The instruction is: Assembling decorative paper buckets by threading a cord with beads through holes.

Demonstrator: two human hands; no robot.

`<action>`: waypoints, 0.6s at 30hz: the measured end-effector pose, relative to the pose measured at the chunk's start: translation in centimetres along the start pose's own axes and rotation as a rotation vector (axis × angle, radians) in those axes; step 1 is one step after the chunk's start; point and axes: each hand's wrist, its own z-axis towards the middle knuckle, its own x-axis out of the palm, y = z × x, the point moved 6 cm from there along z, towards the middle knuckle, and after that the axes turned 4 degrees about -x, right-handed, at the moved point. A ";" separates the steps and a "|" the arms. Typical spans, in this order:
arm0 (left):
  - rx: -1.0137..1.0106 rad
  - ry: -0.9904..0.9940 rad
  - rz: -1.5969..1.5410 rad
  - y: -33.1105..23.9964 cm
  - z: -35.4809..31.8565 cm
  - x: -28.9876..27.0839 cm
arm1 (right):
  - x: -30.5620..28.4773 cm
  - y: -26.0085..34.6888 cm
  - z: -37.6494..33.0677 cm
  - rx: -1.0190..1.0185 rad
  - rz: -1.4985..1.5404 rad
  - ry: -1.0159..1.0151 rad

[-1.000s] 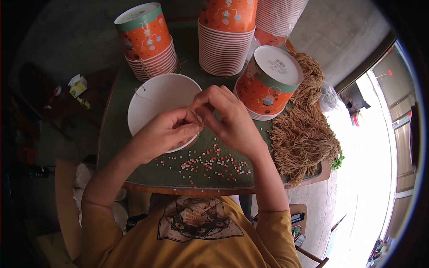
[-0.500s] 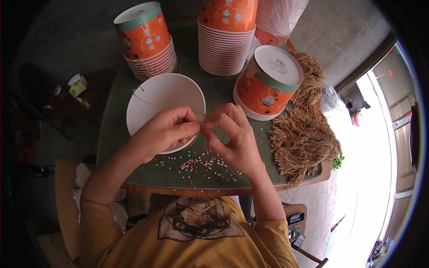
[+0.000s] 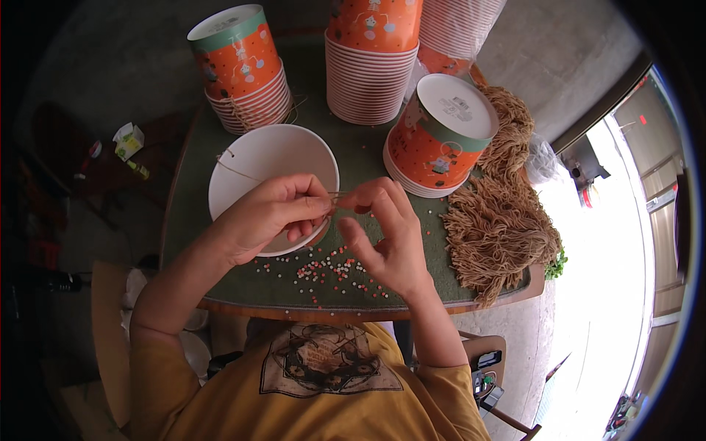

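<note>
A white paper bucket (image 3: pixel 246 151) stands open-side up in front of me, with a thin brown string (image 3: pixel 237 173) running from a hole in its left rim across its mouth. My left hand (image 3: pixel 283 209) is closed at the bucket's near right rim, thumb and forefinger pinching the string. Facing it, my right hand (image 3: pixel 386 235) is open, its thumb apart from the bent fingers and its fingertips touching or very near the string end. Small red and white beads (image 3: pixel 334 268) lie scattered on the green tabletop (image 3: pixel 360 154) just below my hands.
Behind stand stacks of orange printed paper buckets (image 3: pixel 246 62), (image 3: pixel 373 81) and a shorter upturned stack (image 3: pixel 441 140). Bundles of brown string (image 3: pixel 500 231) lie along the right edge. A chair (image 3: pixel 88 165) with a tissue pack (image 3: pixel 128 141) is at far left.
My right thumb has come away from its fingers and dropped lower, opening that hand. My left hand keeps its pinch, and the bucket has shifted very slightly.
</note>
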 end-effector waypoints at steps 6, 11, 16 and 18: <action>0.023 0.012 0.084 -0.2 -0.1 0.3 | 0.4 0.0 -0.1 -0.058 -0.098 0.014; 0.045 0.015 0.108 -0.1 -0.1 0.2 | 0.3 0.1 0.1 -0.056 -0.106 0.016; 0.049 0.005 0.103 0.0 0.1 0.1 | 0.4 0.2 -0.1 -0.057 -0.099 0.012; 0.046 0.004 0.093 0.1 0.1 0.1 | 1.1 0.6 -0.4 -0.026 -0.046 0.002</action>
